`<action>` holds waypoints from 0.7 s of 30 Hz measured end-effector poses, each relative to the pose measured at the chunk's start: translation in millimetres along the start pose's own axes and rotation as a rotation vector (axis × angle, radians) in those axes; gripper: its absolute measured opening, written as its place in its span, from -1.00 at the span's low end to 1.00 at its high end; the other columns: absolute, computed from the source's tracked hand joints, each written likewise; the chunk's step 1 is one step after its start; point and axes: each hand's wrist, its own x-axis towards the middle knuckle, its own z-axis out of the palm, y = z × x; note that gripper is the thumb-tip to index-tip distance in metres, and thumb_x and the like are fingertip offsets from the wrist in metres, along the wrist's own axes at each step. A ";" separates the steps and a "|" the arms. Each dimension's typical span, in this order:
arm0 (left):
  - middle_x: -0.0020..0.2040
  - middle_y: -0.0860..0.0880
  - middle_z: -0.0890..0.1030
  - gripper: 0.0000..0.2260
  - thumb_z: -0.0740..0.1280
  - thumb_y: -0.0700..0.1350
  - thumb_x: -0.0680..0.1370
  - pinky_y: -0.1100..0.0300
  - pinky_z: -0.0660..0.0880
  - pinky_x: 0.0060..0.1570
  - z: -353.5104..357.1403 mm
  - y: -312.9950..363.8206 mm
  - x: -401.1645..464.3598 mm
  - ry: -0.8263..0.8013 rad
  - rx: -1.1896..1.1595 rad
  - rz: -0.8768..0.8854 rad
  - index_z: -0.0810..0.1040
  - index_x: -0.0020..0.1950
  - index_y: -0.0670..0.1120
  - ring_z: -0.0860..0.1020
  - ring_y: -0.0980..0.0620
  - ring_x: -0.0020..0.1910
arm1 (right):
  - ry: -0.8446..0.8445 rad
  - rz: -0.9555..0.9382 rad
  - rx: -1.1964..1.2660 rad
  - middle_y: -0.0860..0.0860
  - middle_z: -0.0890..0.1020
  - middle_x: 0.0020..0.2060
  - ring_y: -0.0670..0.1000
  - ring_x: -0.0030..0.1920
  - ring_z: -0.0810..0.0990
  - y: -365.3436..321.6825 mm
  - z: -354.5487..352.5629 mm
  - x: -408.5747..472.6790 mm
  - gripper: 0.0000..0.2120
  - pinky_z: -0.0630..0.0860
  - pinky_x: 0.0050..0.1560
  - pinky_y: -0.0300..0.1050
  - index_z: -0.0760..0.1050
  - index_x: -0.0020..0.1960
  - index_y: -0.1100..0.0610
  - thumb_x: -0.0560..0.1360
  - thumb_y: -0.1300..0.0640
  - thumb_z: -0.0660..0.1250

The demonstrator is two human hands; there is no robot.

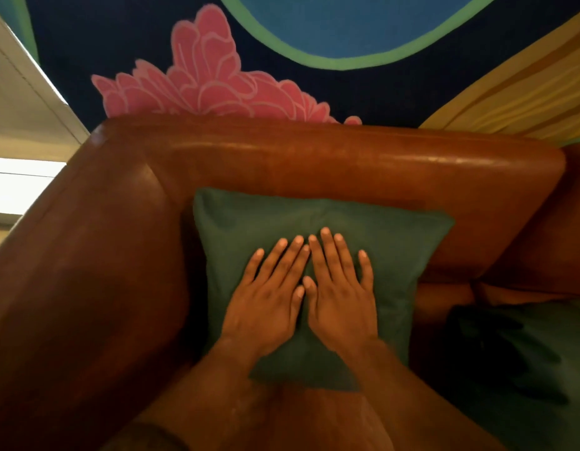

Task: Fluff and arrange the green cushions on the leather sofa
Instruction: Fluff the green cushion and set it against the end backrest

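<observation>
Right now left hand (265, 307) & right hand (342, 304) lie flat side by side, fingers straight and spread, thumbs touching, palms pressing the middle of the green cushion (409, 255); nothing gripped. Cushion leans vs the backrest in the corner of the leather sofa (314, 157), just beside the armrest (96, 255). Looks like the patting/smoothing step, w/ this one nearly placed. A 2nd green cushion (522, 369) lies flat on the seat to the right, prob. next: needs lifting, plumping, propping vs the backrest. Painted wall (210, 79) behind.
</observation>
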 end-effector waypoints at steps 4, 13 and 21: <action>0.70 0.02 -0.01 -0.42 0.03 0.05 0.69 -0.07 0.00 0.62 19.9 -7.5 27.5 0.036 0.028 -0.004 0.01 0.70 -0.05 -0.03 0.03 0.68 | 0.046 -0.001 -0.045 -0.02 0.01 0.68 -0.02 0.67 -0.04 10.1 22.8 26.4 -0.36 -0.13 0.61 0.14 0.03 0.69 0.02 0.64 -0.09 0.05; 0.71 0.00 -0.04 -0.40 0.02 0.08 0.69 -0.07 -0.03 0.63 43.9 -14.6 35.7 0.073 0.032 0.024 -0.03 0.70 -0.06 -0.05 0.01 0.68 | 0.136 -0.155 -0.077 -0.03 0.01 0.69 -0.04 0.67 -0.03 34.5 38.7 27.6 -0.36 -0.11 0.63 0.12 0.02 0.69 0.01 0.66 -0.13 0.05; 0.70 -0.01 0.00 -0.40 0.04 0.09 0.68 -0.10 0.05 0.61 27.6 -8.6 40.6 0.055 0.039 0.023 0.01 0.70 -0.04 0.03 0.00 0.67 | 0.087 -0.404 -0.208 -0.06 0.19 0.65 -0.06 0.62 0.22 122.6 -3.8 25.8 -0.42 0.20 0.56 0.16 0.17 0.66 -0.03 0.68 -0.16 0.09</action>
